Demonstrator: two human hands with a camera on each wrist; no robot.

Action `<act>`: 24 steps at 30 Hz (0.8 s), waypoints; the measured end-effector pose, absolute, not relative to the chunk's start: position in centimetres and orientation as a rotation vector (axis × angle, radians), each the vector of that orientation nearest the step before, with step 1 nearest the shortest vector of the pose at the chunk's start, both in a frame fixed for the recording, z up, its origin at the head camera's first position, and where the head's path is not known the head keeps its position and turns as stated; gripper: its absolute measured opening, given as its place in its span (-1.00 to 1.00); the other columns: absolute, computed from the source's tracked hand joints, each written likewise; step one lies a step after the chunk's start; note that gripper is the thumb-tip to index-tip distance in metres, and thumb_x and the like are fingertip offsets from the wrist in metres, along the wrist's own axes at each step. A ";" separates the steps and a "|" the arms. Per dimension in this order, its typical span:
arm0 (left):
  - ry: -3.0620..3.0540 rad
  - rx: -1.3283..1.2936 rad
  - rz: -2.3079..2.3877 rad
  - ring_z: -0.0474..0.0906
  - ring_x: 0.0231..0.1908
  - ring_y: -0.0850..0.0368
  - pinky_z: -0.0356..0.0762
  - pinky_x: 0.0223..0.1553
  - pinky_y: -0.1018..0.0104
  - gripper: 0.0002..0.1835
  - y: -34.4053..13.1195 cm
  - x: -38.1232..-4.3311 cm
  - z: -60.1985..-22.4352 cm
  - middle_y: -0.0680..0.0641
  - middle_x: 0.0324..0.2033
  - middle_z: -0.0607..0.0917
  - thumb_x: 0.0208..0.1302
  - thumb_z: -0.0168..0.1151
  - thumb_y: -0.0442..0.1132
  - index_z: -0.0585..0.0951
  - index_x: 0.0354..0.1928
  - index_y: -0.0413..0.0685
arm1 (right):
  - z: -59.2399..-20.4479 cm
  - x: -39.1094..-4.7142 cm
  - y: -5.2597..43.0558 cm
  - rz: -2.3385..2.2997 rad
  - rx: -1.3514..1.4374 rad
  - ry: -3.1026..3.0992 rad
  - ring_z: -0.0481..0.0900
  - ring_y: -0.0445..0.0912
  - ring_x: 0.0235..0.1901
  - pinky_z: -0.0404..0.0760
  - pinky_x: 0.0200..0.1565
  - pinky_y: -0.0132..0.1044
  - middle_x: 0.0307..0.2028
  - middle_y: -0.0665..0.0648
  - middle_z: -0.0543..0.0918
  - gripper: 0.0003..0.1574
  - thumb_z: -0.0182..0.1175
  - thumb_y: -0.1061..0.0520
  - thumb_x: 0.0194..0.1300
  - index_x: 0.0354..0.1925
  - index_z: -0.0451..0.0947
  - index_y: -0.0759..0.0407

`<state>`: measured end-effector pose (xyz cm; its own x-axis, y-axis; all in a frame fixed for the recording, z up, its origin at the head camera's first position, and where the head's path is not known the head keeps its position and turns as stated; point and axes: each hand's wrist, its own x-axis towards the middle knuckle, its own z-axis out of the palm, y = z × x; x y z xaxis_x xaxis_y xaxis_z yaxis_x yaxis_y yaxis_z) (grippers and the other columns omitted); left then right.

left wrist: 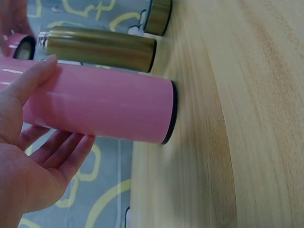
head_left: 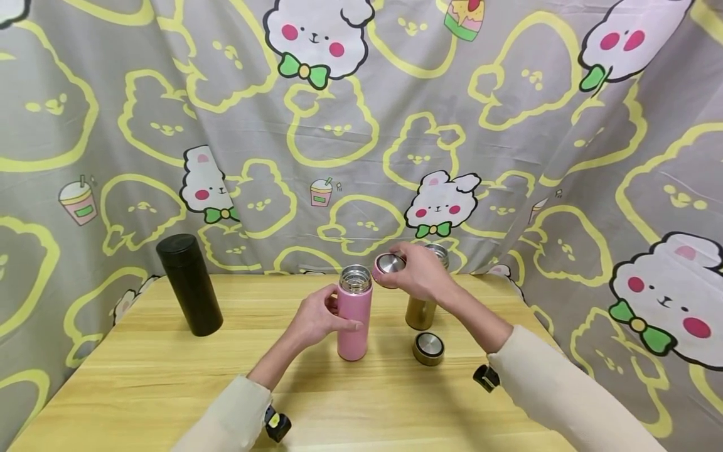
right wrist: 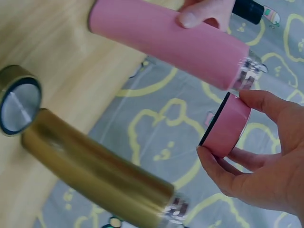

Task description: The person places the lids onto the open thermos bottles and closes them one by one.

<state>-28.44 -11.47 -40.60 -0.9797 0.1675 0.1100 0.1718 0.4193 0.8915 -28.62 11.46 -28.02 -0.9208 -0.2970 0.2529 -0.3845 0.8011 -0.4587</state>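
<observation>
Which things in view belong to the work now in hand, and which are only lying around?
Belonging to the job:
pink thermos flask, open, gripped by the left hand
pink lid, held off the flask by the right hand

Apparently just lying about:
gold thermos flask, lidless, standing
gold lid, on the table
black flask, capped, standing

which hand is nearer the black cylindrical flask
Left. The left hand is to the right of the black cylindrical flask, gripping the pink cylindrical bottle; the right hand is farther right, holding the round pink lid.
</observation>
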 end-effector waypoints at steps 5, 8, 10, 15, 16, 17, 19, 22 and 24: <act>-2.648 -0.324 -1.651 0.66 -0.21 0.12 0.65 -0.15 0.17 -0.31 -11.5 -28.4 -40.6 0.01 -0.22 0.73 -0.21 0.73 0.02 0.60 0.03 0.10 | -26.3 -28.7 10.3 0.769 0.549 -2.786 0.64 -0.01 -0.19 0.57 -0.18 -0.18 -0.14 0.14 0.72 -0.31 0.46 -0.17 0.10 0.07 0.60 0.20; -2.650 -0.332 -1.644 0.66 -0.21 0.12 0.65 -0.16 0.17 -0.31 -11.4 -28.4 -40.6 0.01 -0.22 0.73 -0.21 0.73 0.02 0.60 0.02 0.08 | -25.6 -28.6 9.7 0.775 0.553 -2.791 0.63 0.00 -0.18 0.57 -0.18 -0.17 -0.14 0.14 0.71 -0.29 0.46 -0.19 0.11 0.09 0.58 0.20; -2.653 -0.336 -1.640 0.66 -0.22 0.12 0.65 -0.16 0.18 -0.31 -11.4 -28.4 -40.5 0.01 -0.23 0.73 -0.20 0.72 0.02 0.60 0.02 0.08 | -25.3 -28.6 9.4 0.789 0.551 -2.814 0.63 0.00 -0.17 0.59 -0.18 -0.16 -0.12 0.14 0.71 -0.27 0.46 -0.20 0.12 0.12 0.57 0.19; -2.662 -0.348 -1.627 0.66 -0.23 0.13 0.64 -0.17 0.19 -0.31 -11.5 -28.4 -40.5 0.01 -0.23 0.73 -0.20 0.72 0.04 0.59 0.02 0.08 | -25.2 -28.4 8.7 0.775 0.574 -2.850 0.65 -0.01 -0.14 0.62 -0.13 -0.15 -0.10 0.14 0.72 -0.24 0.45 -0.22 0.12 0.16 0.57 0.18; -2.666 -0.346 -1.621 0.66 -0.23 0.13 0.64 -0.17 0.19 -0.31 -11.5 -28.4 -40.5 0.01 -0.23 0.73 -0.20 0.72 0.04 0.59 0.02 0.08 | -25.2 -28.3 8.5 0.773 0.579 -2.852 0.65 -0.01 -0.14 0.62 -0.13 -0.15 -0.09 0.13 0.72 -0.23 0.45 -0.22 0.12 0.16 0.58 0.18; -2.667 -0.344 -1.619 0.66 -0.22 0.13 0.65 -0.17 0.18 -0.31 -11.5 -28.4 -40.5 0.01 -0.23 0.73 -0.20 0.72 0.04 0.59 0.02 0.08 | -25.2 -28.3 8.3 0.775 0.588 -2.852 0.66 -0.01 -0.14 0.63 -0.13 -0.15 -0.10 0.13 0.73 -0.24 0.45 -0.22 0.12 0.16 0.59 0.17; -2.670 -0.341 -1.616 0.66 -0.22 0.13 0.65 -0.16 0.18 -0.31 -11.5 -28.4 -40.5 0.02 -0.22 0.73 -0.19 0.71 0.04 0.59 0.02 0.09 | -25.3 -28.2 8.0 0.785 0.599 -2.858 0.66 -0.02 -0.15 0.63 -0.15 -0.17 -0.10 0.12 0.73 -0.23 0.45 -0.23 0.12 0.17 0.59 0.16; -2.675 -0.340 -1.615 0.67 -0.21 0.14 0.65 -0.16 0.18 -0.32 -11.6 -28.4 -40.5 0.03 -0.22 0.74 -0.19 0.71 0.04 0.59 0.01 0.09 | -25.4 -28.0 7.6 0.811 0.619 -2.863 0.68 -0.03 -0.16 0.65 -0.17 -0.19 -0.09 0.12 0.74 -0.24 0.46 -0.23 0.12 0.17 0.59 0.14; -2.674 -0.345 -1.617 0.67 -0.21 0.14 0.65 -0.16 0.18 -0.32 -11.6 -28.5 -40.5 0.03 -0.22 0.74 -0.20 0.72 0.04 0.59 0.00 0.08 | -25.4 -27.9 7.3 0.814 0.640 -2.862 0.68 -0.04 -0.15 0.65 -0.17 -0.20 -0.08 0.13 0.74 -0.24 0.46 -0.23 0.12 0.17 0.60 0.15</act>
<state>-28.46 -11.61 -40.48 -0.9759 0.1882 0.1108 0.1856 0.4468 0.8752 -27.91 7.32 -25.45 -0.9070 -0.3683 0.2042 -0.4206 0.7692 -0.4811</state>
